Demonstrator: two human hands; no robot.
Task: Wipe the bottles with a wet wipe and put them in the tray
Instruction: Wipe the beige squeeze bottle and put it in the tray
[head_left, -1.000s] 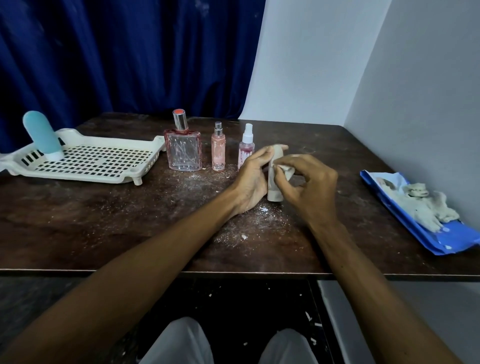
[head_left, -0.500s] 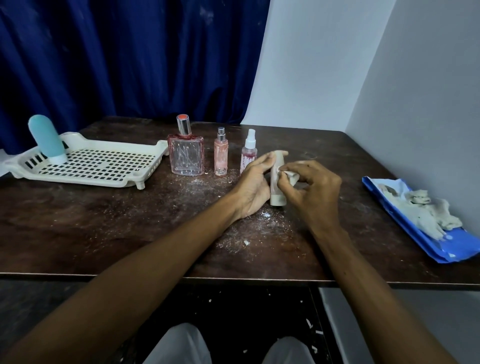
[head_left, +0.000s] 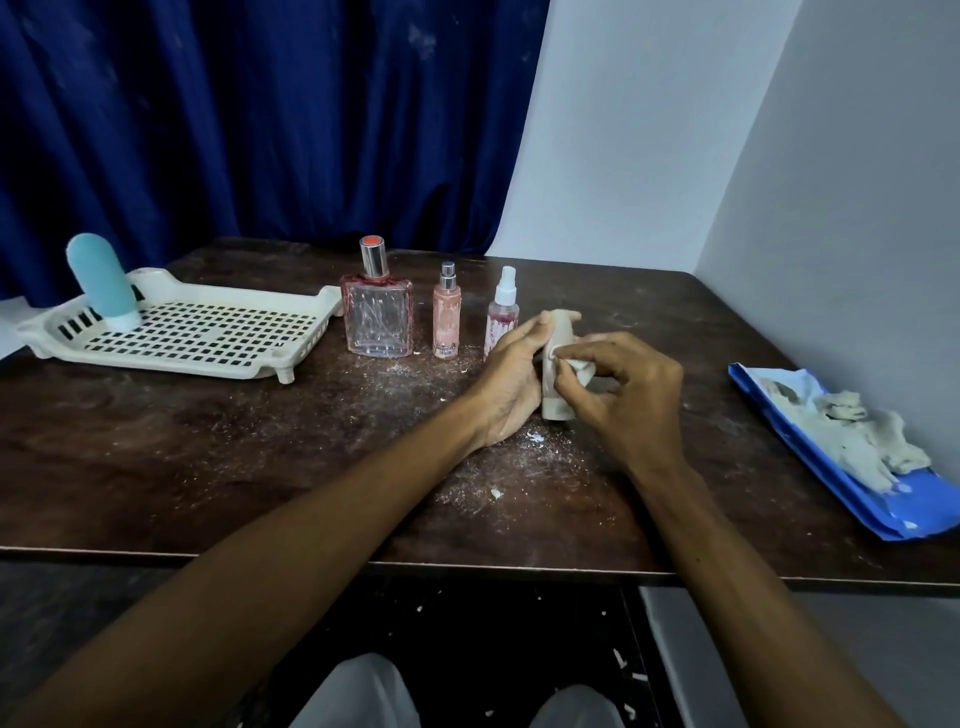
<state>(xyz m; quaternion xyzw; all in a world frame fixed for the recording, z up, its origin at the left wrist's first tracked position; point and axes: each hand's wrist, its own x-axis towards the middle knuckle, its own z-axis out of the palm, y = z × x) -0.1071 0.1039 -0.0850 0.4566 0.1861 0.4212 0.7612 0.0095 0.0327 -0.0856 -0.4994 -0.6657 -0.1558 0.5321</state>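
A small beige bottle (head_left: 554, 405) stands upright on the dark table, held by my left hand (head_left: 511, 384) from its left side. My right hand (head_left: 628, 395) pinches a white wet wipe (head_left: 579, 366) against the bottle's right side. Left of them stand a spray bottle with a white top (head_left: 501, 312), a slim pink bottle (head_left: 447, 317) and a square glass perfume bottle (head_left: 376, 312). The cream slotted tray (head_left: 218, 332) lies at the far left, with a teal bottle (head_left: 101, 280) standing in its left end.
A blue wet-wipe pack (head_left: 831, 457) with crumpled used wipes (head_left: 857, 436) on it lies at the right, near the wall. White crumbs and dust are scattered over the table (head_left: 208, 457) around my hands. A blue curtain hangs behind.
My right hand has shifted the wipe slightly down the beige bottle's side. The view has tilted a little; the other bottles and tray have not moved.
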